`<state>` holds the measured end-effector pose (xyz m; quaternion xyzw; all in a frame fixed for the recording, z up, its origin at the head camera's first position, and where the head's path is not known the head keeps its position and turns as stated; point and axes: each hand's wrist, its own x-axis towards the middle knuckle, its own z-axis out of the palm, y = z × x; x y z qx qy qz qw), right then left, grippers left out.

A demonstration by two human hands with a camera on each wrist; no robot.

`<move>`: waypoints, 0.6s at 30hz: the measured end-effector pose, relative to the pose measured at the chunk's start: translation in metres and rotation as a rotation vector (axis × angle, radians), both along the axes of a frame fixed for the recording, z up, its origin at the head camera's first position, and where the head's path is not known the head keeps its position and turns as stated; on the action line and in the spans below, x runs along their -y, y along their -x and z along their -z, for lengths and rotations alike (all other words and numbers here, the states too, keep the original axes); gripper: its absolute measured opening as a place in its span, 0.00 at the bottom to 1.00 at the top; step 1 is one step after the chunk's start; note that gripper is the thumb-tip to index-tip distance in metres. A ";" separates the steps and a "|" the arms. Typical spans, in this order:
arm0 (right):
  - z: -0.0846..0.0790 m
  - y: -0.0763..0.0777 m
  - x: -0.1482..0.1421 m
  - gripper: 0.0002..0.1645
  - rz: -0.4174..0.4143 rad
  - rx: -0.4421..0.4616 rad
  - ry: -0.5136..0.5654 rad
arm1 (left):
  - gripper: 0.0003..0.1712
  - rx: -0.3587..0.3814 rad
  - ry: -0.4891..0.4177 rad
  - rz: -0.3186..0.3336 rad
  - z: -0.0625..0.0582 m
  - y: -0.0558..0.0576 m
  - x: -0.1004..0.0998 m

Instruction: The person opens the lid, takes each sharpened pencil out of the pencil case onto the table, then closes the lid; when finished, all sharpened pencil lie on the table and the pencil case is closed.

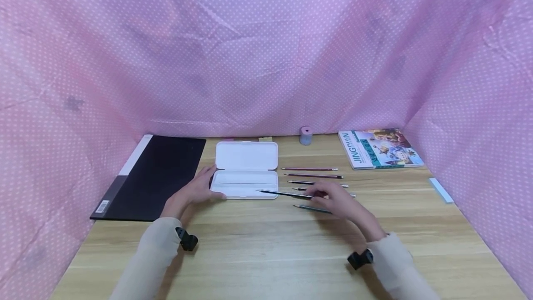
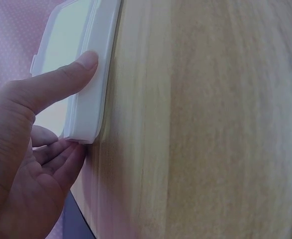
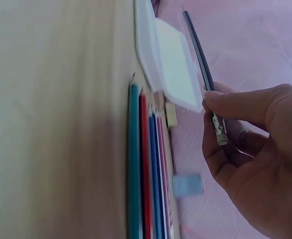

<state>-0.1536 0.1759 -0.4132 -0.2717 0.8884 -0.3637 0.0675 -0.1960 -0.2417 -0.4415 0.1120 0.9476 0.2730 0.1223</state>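
Observation:
A white pencil case (image 1: 245,177) lies unfolded on the table, its lid (image 1: 246,155) tipped back away from me. At its left end my left hand (image 1: 195,192) grips the near corner; in the left wrist view the thumb (image 2: 68,82) presses the front wall and the fingertips touch the end. My right hand (image 1: 339,203) pinches a dark pencil (image 1: 283,193) between thumb and fingers. Its tip points left over the tray's near right part, and the right wrist view shows it raised above the table. Below and behind that hand lie several pencils, including a green pencil (image 3: 134,164).
A black folder (image 1: 166,170) lies left of the case. Toward the back stand a small pink-and-blue cylinder (image 1: 306,136) and, further right, a magazine (image 1: 381,148). A pale blue bar (image 1: 440,190) lies by the right edge. Pink dotted cloth (image 1: 266,59) encloses the table's back and sides.

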 end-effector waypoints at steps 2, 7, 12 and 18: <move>0.004 -0.010 -0.014 0.12 0.021 0.016 -0.003 | 0.70 0.001 0.003 0.001 -0.001 0.000 -0.001; 0.018 -0.034 -0.045 0.15 0.062 0.083 -0.042 | 0.67 0.000 0.005 0.001 -0.004 -0.001 -0.002; 0.032 -0.052 -0.067 0.13 0.111 0.115 -0.072 | 0.68 0.004 0.013 0.002 -0.004 -0.001 -0.002; 0.040 -0.058 -0.081 0.15 0.180 0.089 -0.084 | 0.68 0.007 0.015 0.004 -0.003 0.000 -0.002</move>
